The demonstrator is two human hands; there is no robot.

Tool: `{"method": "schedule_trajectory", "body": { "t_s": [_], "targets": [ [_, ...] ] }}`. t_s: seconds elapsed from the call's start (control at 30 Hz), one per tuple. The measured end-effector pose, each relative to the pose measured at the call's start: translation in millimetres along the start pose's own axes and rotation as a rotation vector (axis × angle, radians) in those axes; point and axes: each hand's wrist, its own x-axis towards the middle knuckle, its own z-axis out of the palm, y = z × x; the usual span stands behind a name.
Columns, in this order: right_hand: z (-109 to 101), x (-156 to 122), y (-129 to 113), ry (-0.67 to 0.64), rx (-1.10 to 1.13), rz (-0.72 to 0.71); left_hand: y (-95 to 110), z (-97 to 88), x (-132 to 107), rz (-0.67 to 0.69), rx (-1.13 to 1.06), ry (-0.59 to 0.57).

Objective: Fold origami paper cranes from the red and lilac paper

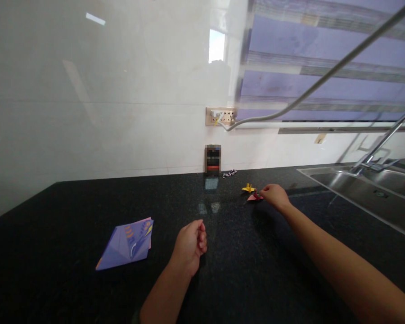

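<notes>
My right hand [274, 197] reaches far across the black countertop [70, 279] and its fingers are closed on a small pink folded paper figure [254, 196]. A small yellow folded paper figure [248, 188] sits just behind the pink one. My left hand [191, 244] rests near the middle of the counter as a loose fist with nothing visible in it. A purple folded paper sheet with pink and yellow markings [126, 244] lies flat to the left of that hand.
A small dark box [212, 159] stands against the white wall, with a little beaded item [229, 173] beside it. A wall socket [221, 116] holds a plug and cable. A steel sink [364, 191] with a tap [380, 150] is at right.
</notes>
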Motion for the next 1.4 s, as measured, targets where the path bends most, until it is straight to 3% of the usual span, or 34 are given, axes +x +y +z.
{"method": "schedule_trajectory", "body": {
  "t_s": [0.53, 0.77, 0.9, 1.0, 1.2, 1.3, 1.4],
  "targets": [
    [-2.0, -9.7, -12.6, -0.041, -0.02, -0.004, -1.2, -2.4, 2.4, 0.02, 0.013, 0.014],
    [-17.8, -26.0, -22.2, 0.096, 0.023, -0.091, -1.5, -2.1, 2.3, 0.034, 0.017, 0.014],
    [-28.9, -52.3, -34.6, 0.183, 0.039, -0.201, -1.7, -1.5, 2.1, 0.048, 0.02, 0.021],
    [-14.9, -95.6, -56.5, 0.157, 0.06, -0.355, -1.8, -1.1, 2.5, 0.071, 0.031, 0.034],
    [48.3, -185.0, -98.7, -0.064, -0.02, -0.668, 0.8, -5.3, 6.6, 0.165, 0.071, 0.1],
    [58.8, -196.3, -101.7, -0.116, -0.091, -0.734, 1.9, -5.8, 6.9, 0.212, 0.091, 0.133],
    [55.3, -193.2, -98.2, -0.144, -0.14, -0.762, 5.3, -2.9, 2.6, 0.266, 0.108, 0.145]
  ]
}}
